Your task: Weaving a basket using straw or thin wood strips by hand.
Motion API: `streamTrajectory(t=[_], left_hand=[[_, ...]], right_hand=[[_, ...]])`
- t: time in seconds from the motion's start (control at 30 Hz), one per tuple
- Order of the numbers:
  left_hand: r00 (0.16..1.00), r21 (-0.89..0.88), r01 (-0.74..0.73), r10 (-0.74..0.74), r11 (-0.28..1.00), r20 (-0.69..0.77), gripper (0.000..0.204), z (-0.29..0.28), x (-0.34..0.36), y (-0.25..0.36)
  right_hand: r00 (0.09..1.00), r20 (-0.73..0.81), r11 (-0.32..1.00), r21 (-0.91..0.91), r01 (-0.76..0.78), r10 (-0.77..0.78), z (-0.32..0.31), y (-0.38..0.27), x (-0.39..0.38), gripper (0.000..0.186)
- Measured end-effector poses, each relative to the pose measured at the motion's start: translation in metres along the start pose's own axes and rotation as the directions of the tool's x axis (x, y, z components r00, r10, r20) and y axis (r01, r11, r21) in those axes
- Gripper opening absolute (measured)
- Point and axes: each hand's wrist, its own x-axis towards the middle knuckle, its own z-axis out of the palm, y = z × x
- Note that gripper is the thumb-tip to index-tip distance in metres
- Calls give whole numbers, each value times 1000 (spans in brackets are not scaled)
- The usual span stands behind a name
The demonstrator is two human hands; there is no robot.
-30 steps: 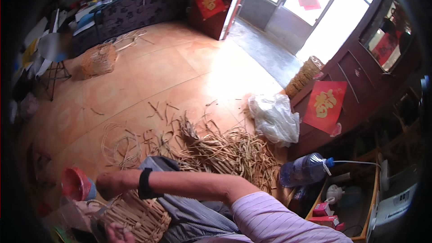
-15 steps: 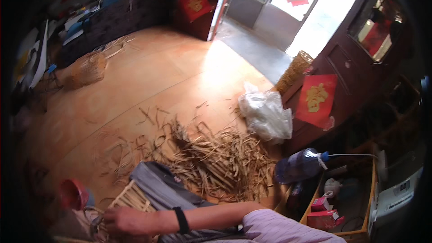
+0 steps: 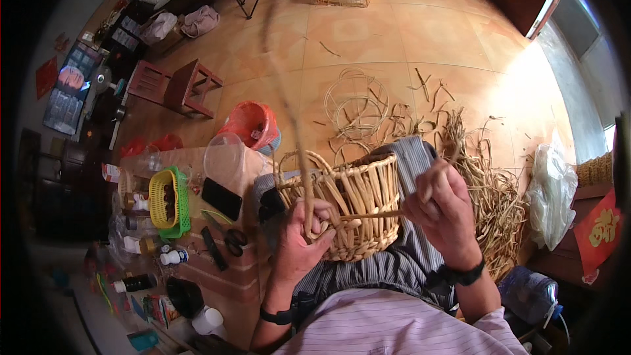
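Observation:
A half-woven basket of tan plant strands rests tilted on my lap, its ribs showing and its open rim facing up and away. My left hand is at the basket's left side, its fingers closed on a long strand that rises upward past the rim. My right hand is closed on a strand that runs taut across the basket's side, apart from the wall at the right. The strand's end is hidden in the right fingers.
A low table on the left bears black scissors, a phone and a yellow basket. Behind it stands an orange-lined bucket. Loose dry strands are heaped on the floor at right, beside a clear plastic bag.
The view has swung left and down, bringing the basket and both hands into sight. My right hand has moved from the basket out to its right, drawing a strand.

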Motion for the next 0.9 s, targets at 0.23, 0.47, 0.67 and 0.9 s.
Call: streamTrajectory(t=[0.23, 0.47, 0.67, 0.9], left_hand=[[1000, 176, 16, -19, 984, 19, 54, -5, 2, -4], [998, 165, -47, 39, 985, 52, 51, -9, 1, -7], [989, 210, -148, 140, 967, 53, 35, -22, 0, -7], [966, 259, -253, 256, 932, 24, 24, -9, 5, -1]], right_hand=[[991, 12, 966, -225, -128, 135, -22, 5, -68, 33], [912, -411, 998, 54, 11, 12, -71, 42, -17, 28], [890, -455, 564, -741, -364, -21, -82, 3, -9, 42], [899, -173, 724, -540, -429, 403, 9, 10, -25, 34]])
